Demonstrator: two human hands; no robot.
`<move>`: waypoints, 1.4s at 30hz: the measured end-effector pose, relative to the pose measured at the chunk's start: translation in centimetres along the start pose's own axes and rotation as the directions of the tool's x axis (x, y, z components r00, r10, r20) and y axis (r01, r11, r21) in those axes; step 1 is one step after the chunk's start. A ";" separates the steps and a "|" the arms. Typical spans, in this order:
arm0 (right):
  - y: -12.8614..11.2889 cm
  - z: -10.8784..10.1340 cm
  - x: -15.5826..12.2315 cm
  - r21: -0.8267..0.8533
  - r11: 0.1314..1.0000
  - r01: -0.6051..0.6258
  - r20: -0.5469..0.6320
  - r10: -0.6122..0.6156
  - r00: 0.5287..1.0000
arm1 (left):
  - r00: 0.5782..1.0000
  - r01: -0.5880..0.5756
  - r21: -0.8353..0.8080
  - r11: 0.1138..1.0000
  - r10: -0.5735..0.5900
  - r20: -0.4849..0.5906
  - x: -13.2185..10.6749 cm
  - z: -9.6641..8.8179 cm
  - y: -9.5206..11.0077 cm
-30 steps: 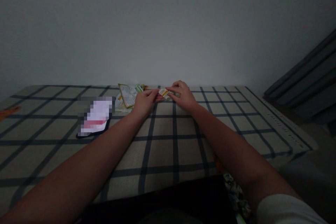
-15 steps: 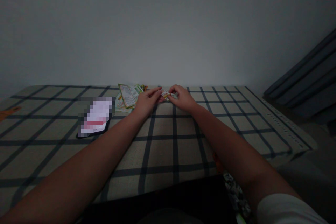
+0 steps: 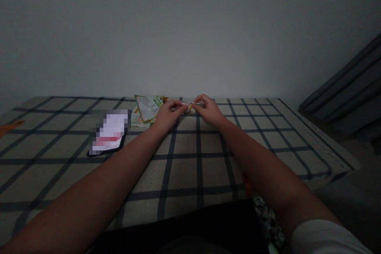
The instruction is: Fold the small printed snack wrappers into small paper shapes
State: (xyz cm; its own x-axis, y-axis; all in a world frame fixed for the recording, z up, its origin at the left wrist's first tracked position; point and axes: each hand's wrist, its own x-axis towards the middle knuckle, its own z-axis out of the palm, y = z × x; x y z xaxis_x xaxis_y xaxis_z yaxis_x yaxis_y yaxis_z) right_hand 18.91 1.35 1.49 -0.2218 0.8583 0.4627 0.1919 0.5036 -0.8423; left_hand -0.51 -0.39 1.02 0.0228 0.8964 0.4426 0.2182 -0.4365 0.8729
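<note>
Between my two hands, near the far edge of the table, is a small printed packet [image 3: 190, 107] in white, yellow and green. My left hand [image 3: 169, 113] pinches its left end between thumb and fingers. On the other side my right hand [image 3: 208, 109] grips the right end, thumb toward me. Fingers cover much of the packet, so its full shape is hidden. Just left of my left hand lies a loose pile of similar green and white printed packets [image 3: 145, 109], overlapping one another.
A phone [image 3: 111, 129] with a lit, blurred screen lies left of my forearm. The table wears a checked cloth [image 3: 184, 170] and meets a plain wall [image 3: 190, 35]. An orange item [image 3: 10, 127] shows at the far left. A grey curtain [image 3: 351, 75] hangs at the right.
The packet's ends are now pinched more tightly and it looks narrower and flatter between my hands. My right hand has shifted slightly right; my left fingers have curled in.
</note>
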 end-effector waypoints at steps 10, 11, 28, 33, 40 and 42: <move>0.0 0.2 -0.1 0.026 1.000 0.016 -0.021 -0.015 1.000 | 0.997 0.068 -0.082 0.994 -0.064 0.050 -0.2 0.2 -0.2; 0.0 0.2 -0.1 0.012 1.000 0.021 -0.026 -0.020 0.999 | 0.996 0.071 -0.078 0.994 -0.067 0.052 -0.2 0.1 -0.2; 0.7 0.3 0.1 0.082 0.997 -0.012 0.020 0.011 1.000 | 0.938 0.335 -0.271 0.902 -0.292 0.190 -0.6 0.4 0.6; 1.1 0.2 0.4 0.004 0.999 -0.049 0.077 0.049 0.996 | 0.939 0.343 -0.368 0.864 -0.312 0.144 -0.4 0.6 0.2; 0.2 -0.1 -0.1 -0.164 0.986 0.041 0.072 -0.030 0.997 | 0.951 0.286 -0.123 0.950 -0.267 0.154 -0.6 0.0 0.5; 0.0 -0.1 -0.2 -0.205 0.975 0.079 0.085 -0.063 0.994 | 0.954 0.263 0.009 0.965 -0.261 0.146 -0.6 -0.2 0.8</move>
State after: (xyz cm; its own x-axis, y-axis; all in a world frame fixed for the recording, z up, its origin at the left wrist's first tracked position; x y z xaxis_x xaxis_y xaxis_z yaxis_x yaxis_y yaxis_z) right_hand 19.05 1.25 1.42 -0.3140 0.8135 0.4895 0.3659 0.5794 -0.7283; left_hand -0.56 -1.32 1.49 0.1076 0.9805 0.1642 0.2256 -0.1850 0.9565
